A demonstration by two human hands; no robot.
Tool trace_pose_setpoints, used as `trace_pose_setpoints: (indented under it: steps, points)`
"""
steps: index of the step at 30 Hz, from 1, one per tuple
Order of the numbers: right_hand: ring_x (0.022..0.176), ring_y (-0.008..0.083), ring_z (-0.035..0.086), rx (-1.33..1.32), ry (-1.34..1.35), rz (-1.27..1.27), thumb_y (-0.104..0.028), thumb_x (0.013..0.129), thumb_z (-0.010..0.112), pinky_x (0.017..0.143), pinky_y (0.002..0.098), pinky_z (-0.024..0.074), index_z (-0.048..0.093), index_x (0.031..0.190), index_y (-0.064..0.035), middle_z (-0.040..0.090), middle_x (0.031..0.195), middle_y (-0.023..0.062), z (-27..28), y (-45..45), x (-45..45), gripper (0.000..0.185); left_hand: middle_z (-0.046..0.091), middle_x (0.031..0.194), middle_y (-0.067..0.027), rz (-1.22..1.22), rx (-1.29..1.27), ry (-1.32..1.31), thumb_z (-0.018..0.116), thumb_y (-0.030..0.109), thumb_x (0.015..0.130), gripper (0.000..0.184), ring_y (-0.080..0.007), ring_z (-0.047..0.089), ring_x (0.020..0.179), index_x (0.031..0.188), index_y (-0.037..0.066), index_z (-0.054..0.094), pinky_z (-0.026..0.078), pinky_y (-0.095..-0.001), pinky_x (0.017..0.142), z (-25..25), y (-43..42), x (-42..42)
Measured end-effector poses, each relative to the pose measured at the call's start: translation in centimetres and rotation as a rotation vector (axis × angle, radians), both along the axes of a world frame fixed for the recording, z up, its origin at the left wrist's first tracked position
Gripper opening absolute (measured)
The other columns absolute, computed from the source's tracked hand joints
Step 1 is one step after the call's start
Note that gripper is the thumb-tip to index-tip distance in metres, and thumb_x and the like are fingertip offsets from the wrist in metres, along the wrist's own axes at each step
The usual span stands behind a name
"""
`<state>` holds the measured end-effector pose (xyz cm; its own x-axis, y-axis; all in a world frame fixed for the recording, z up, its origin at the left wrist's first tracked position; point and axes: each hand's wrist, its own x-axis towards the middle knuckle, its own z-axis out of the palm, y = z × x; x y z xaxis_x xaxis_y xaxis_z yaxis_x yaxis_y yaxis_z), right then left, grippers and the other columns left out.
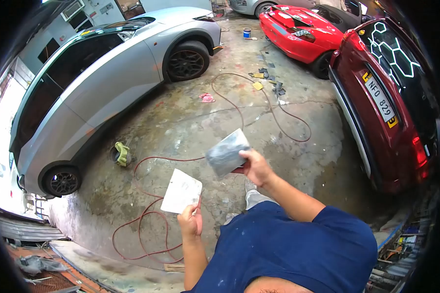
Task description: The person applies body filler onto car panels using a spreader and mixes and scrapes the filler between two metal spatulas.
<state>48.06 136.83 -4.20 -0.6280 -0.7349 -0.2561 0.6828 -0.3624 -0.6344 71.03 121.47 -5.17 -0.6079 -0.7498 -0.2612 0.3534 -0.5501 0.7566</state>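
My left hand is closed on the lower edge of a white, roughly square sheet with faint marks on it. My right hand grips the right side of a dark grey sheet with pale smudges, which looks like used sandpaper. The thumb lies on top of it, and the fingers underneath are mostly hidden. Both sheets are held up in front of me above the concrete floor, close together but apart.
A silver car stands left; a red sports car and a maroon car stand right. A red hose loops across the stained floor. Around it lie a yellow-green cloth, a pink cloth, a blue can and scraps.
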Motion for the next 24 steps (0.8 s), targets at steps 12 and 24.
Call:
trace_pose_setpoints:
  steps: [12, 24]
  points:
    - [0.123, 0.0328, 0.062, -0.249, 2.008, 0.145, -0.009, 0.078, 0.07, 0.104, 0.0453, 0.0509, 0.065, 0.129, 0.0, 0.063, 0.134, 0.0164, 8.7, -3.1, 8.9, 0.051, 0.063, 0.128, -0.0088, -0.439, -0.131, -0.224, 0.06, 0.02, 0.1, 0.041, -0.019, 0.061, 0.121, 0.135, -0.001, 0.056, 0.048, -0.0348, 0.108, -2.4, -2.2, 2.3]
    - [0.119, 0.0345, 0.062, -0.039, 1.847, 0.055, 0.003, 0.07, 0.068, 0.101, 0.0464, 0.0515, 0.061, 0.131, -0.001, 0.063, 0.13, 0.0156, 5.2, -5.2, 8.6, 0.062, 0.063, 0.12, -0.0096, -0.303, -0.837, -0.31, 0.064, 0.017, 0.1, 0.031, -0.0194, 0.062, 0.11, 0.127, 0.003, 0.057, 0.053, -0.0352, 0.091, 0.1, 0.3, 0.2]
